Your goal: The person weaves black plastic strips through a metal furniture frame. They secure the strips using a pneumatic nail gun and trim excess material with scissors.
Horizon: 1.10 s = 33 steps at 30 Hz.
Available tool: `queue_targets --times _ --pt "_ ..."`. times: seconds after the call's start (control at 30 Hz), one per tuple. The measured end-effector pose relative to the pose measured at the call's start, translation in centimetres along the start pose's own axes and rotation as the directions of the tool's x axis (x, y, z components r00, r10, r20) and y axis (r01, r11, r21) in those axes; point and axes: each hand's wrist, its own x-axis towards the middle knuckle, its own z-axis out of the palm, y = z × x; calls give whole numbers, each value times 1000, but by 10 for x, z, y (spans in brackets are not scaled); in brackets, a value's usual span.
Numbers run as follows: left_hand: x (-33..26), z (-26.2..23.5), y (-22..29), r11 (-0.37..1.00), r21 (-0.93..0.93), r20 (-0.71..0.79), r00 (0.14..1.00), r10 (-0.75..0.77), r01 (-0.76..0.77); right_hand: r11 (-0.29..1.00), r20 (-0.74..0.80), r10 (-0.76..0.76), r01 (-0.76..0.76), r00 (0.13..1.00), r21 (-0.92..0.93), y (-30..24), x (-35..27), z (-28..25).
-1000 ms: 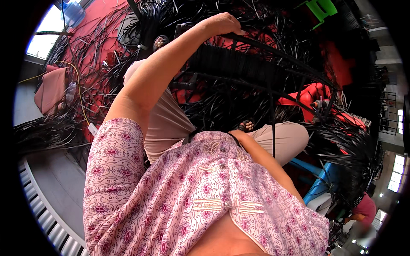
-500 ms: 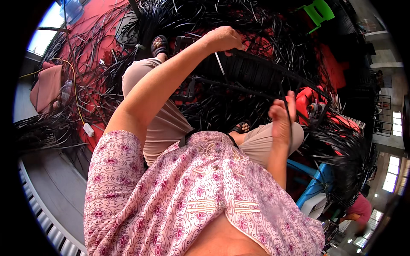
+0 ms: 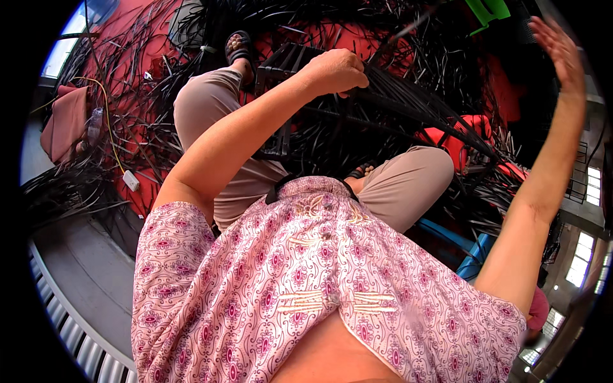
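Note:
My left hand (image 3: 338,71) is closed, fingertips curled down at the dark frame in front of me, where a black strip (image 3: 399,96) runs off from the fingers toward the lower right among others. The curled fingers hide most of what they grip. Dark strips cross the black frame (image 3: 276,73), which lies between my knees. High at the far right, my right hand (image 3: 559,54) is raised with its fingers stretched out, well away from the frame. A blurred grey strip (image 3: 415,24) slants upward between the two hands.
Loose black strips cover the red floor (image 3: 147,48). A red object (image 3: 456,137) lies beyond my right knee, with a blue bar (image 3: 447,235) nearer. At left are a brownish cloth (image 3: 66,124) and a white plug block on a yellow cord (image 3: 131,180). A green chair (image 3: 488,11) stands far right.
My right hand has swung from beside my right knee up and out to the far right, its fingers straightened. My left hand stays closed, slightly lower in view.

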Motion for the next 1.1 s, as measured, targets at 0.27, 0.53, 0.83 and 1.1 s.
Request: queue_targets --times 0.27,0.53,0.83,1.1 --pt "19 -30 1 987 -74 260 958 -121 144 969 350 -44 126 936 -215 46 -180 278" --pt "62 -49 -9 952 -25 364 890 -274 304 859 97 -396 405 913 -314 85 -226 320" --pt "81 -64 -20 997 -65 173 984 -30 42 768 123 -466 470 876 -436 85 -220 329" --pt "97 -81 -52 947 -232 435 846 306 -223 685 245 -465 521 851 -510 67 -207 351"
